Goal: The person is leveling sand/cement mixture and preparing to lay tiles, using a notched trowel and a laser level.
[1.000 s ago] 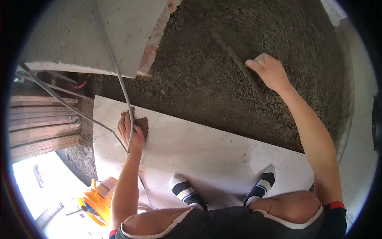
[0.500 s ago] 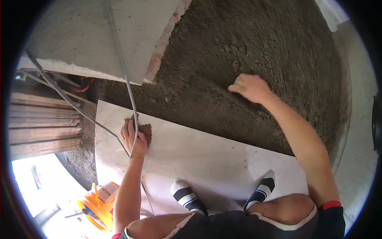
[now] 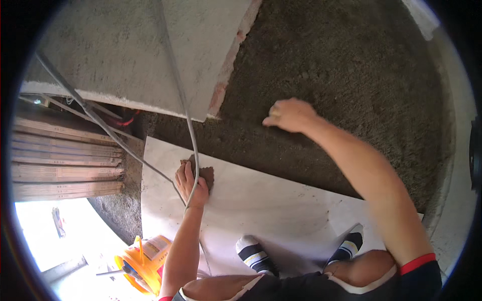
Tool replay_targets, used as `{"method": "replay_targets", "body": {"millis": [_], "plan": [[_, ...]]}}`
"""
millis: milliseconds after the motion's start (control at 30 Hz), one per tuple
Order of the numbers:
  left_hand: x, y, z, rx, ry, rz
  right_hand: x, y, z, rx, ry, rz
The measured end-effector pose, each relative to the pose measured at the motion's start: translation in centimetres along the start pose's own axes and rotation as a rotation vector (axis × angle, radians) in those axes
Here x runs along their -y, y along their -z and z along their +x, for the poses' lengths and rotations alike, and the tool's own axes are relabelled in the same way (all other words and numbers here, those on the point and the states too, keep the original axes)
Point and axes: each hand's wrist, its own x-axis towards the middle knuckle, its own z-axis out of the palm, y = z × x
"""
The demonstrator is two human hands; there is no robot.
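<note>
Plastered wall is filling the upper left, its rough brick-red edge running down to a corner, with dark mortar spreading right of it and below. Pale slab is lying along the mortar's near side; striped socks are standing on it. Boxes are stacking up at far left, orange bucket sitting below them.

Right hand is hanging over the mortar near the wall corner, fingers curling closed around what looks like a tool's pale handle; the blade is blending into dark mortar, so its exact lie can't be told. Left hand is bending its fingers over a brown jagged-edged piece on the slab's left part; can't tell if it's gripping or just pressing. Grey cable is passing by that hand.

Change: right hand is sweeping leftward, closing in on the wall corner from farther right a second ago, while left is keeping to the same piece. Judging by that, the working spot is shifting toward the mortar's left end, with left likely steadying the body.
</note>
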Motion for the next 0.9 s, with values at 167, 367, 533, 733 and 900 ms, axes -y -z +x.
{"method": "replay_targets", "body": {"millis": [167, 367, 533, 733, 900], "plan": [[-0.1, -0.1, 0.3, -0.023, -0.016, -0.043, -5.0, 3.3, -2.0, -0.311, -0.173, 0.124], [-0.1, 0.8, -0.4, -0.066, 0.103, -0.198, -6.8, 4.0, -10.6, -0.289, -0.205, 0.261], [1.3, -0.6, -0.3, -0.127, 0.378, -0.212, -8.5, 1.6, -19.3, -0.111, -0.272, 0.175], [1.0, -1.3, 2.3, -0.093, 0.459, -0.214, -11.0, 2.8, -25.2, 0.044, -0.346, 0.021], [-7.6, -0.7, -2.0, 0.226, -0.027, -0.328, -10.8, 5.0, -25.2, 0.107, -0.246, 0.158]]}}
